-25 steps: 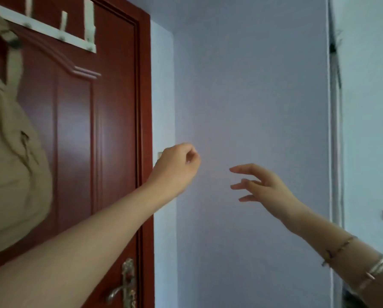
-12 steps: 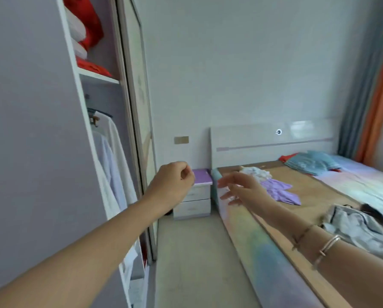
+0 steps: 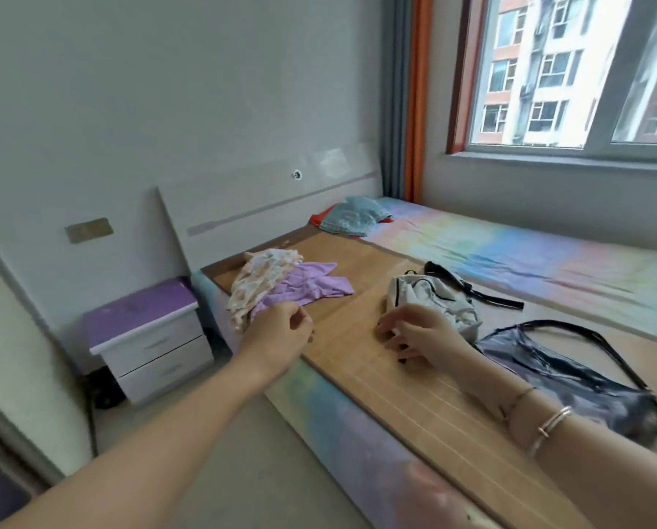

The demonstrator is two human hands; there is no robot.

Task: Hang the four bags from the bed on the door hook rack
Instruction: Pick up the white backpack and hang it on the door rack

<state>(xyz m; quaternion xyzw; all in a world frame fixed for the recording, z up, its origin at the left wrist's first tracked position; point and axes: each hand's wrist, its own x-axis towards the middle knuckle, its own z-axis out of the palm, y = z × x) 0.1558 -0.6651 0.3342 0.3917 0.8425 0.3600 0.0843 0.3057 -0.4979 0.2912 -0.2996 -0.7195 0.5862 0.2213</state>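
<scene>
Fetching step: empty right hand (image 3: 414,332), fingers spread, reaches the white bag (image 3: 430,299) near the bed (image 3: 376,376) edge; left hand (image 3: 281,334) loosely curled, empty. Next: grip its strap.

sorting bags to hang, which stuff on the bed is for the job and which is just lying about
For the job:
white bag
dark shoulder bag

Lying about:
purple garment
patterned cloth
blue pillow
nightstand
</scene>
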